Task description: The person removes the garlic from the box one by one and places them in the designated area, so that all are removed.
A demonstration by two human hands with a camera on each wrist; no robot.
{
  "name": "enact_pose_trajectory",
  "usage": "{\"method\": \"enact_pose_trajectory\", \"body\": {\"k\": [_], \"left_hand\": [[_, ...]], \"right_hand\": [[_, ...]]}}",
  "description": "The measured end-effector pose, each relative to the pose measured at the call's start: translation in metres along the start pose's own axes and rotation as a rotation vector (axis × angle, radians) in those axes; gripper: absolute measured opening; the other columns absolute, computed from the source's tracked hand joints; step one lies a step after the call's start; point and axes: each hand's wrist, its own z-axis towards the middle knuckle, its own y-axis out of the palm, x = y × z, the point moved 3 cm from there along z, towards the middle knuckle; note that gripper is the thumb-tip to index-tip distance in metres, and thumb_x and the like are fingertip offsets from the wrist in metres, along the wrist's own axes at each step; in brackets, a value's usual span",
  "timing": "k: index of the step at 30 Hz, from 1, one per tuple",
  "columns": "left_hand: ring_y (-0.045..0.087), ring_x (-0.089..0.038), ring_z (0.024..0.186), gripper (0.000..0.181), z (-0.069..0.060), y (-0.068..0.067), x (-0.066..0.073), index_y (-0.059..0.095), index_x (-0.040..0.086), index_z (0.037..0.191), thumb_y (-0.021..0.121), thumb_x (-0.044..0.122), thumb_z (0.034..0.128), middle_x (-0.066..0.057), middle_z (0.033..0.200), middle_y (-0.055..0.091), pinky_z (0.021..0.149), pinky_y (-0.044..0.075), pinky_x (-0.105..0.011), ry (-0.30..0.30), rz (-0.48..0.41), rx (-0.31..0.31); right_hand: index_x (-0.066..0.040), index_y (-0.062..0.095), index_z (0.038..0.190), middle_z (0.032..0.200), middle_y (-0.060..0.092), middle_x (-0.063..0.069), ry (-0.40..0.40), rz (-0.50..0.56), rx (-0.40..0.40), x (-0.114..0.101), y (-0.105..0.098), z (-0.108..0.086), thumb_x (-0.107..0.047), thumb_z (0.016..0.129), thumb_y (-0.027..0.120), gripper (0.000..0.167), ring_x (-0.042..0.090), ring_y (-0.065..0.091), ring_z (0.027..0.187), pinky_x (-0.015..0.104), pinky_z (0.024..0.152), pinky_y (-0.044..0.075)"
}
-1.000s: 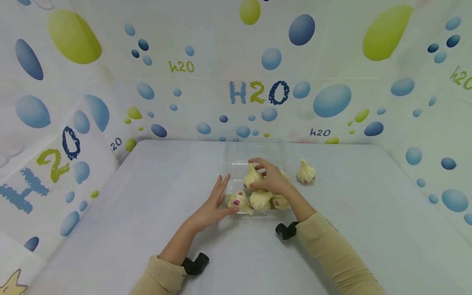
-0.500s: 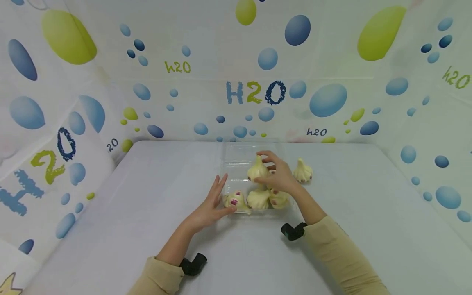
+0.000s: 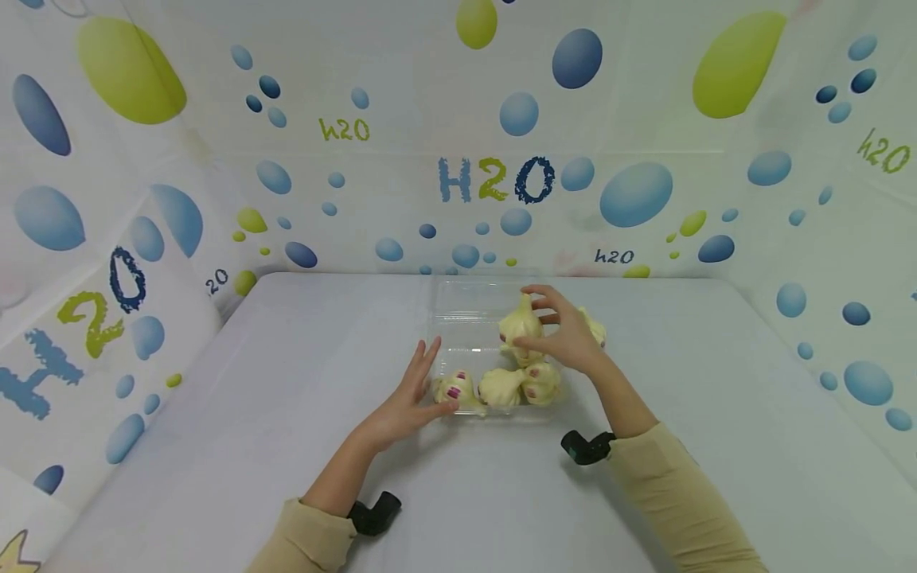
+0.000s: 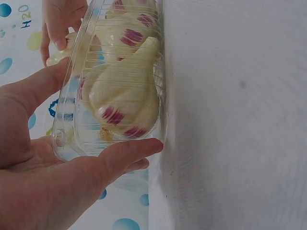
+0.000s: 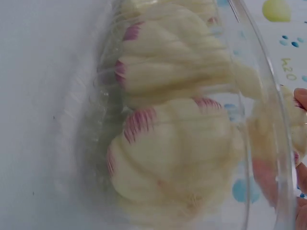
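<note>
In the head view my right hand (image 3: 571,341) pinches a pale garlic bulb (image 3: 520,325) between thumb and fingers, its stem up, over the right side of a clear plastic container (image 3: 458,334). Several other garlic bulbs with purple marks lie inside, among them a front left bulb (image 3: 458,387), a middle one (image 3: 500,387) and a right one (image 3: 542,382). My left hand (image 3: 403,410) rests at the container's front left corner, fingers fairly straight. The left wrist view shows its thumb and fingers on either side of that clear corner. Part of another bulb shows beneath the held one.
One garlic bulb (image 3: 595,326) stands on the white table (image 3: 688,382) right of the container, partly behind my right hand. The container's transparent lid (image 3: 476,298) lies back toward the printed wall sheet (image 3: 387,183). A black wrist camera (image 3: 376,513) sits beneath each forearm.
My right hand has carried the held garlic bulb to the right across the container, now partly covering the bulb on the table. My left hand has stayed at the corner.
</note>
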Motion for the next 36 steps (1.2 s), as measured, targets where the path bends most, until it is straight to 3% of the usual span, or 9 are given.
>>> {"method": "enact_pose_trajectory", "body": {"k": [9, 11, 22, 36], "left_hand": [[0.001, -0.036, 0.137, 0.090, 0.000, 0.000, -0.002, 0.003, 0.034, 0.147, 0.067, 0.019, 0.0847, -0.006, 0.150, -0.020, 0.107, 0.012, -0.051, -0.001, -0.010, 0.001], [0.002, -0.036, 0.137, 0.090, 0.000, 0.001, -0.002, 0.003, 0.032, 0.147, 0.067, 0.019, 0.0846, -0.007, 0.150, -0.019, 0.107, 0.012, -0.050, -0.005, -0.011, 0.002], [-0.002, -0.034, 0.137, 0.091, 0.000, 0.000, -0.002, 0.003, 0.032, 0.147, 0.067, 0.019, 0.0843, -0.007, 0.150, -0.019, 0.108, 0.013, -0.050, -0.010, -0.010, 0.004], [-0.001, -0.035, 0.137, 0.089, 0.000, 0.000, -0.001, 0.003, 0.030, 0.148, 0.066, 0.020, 0.0850, -0.006, 0.150, -0.019, 0.108, 0.012, -0.050, -0.006, -0.007, 0.000]], "right_hand": [[-0.023, 0.041, 0.133, 0.128, 0.044, 0.018, 0.005, -0.008, 0.019, 0.006, -0.012, -0.006, -0.024, 0.072, 0.079, 0.071, 0.039, 0.050, 0.107, 0.048, 0.082, 0.048], [-0.019, 0.041, 0.133, 0.128, 0.044, 0.020, 0.014, -0.007, 0.026, -0.002, -0.016, -0.011, -0.019, 0.073, 0.078, 0.071, 0.040, 0.050, 0.107, 0.049, 0.081, 0.048], [-0.024, 0.041, 0.132, 0.125, 0.044, 0.017, 0.016, 0.010, 0.079, 0.019, -0.036, -0.013, -0.021, 0.072, 0.079, 0.071, 0.037, 0.050, 0.106, 0.044, 0.073, 0.052], [-0.015, 0.038, 0.135, 0.130, 0.041, 0.019, -0.004, -0.068, 0.145, 0.029, -0.065, -0.022, -0.017, 0.075, 0.076, 0.071, 0.041, 0.046, 0.108, 0.053, 0.081, 0.047]]}}
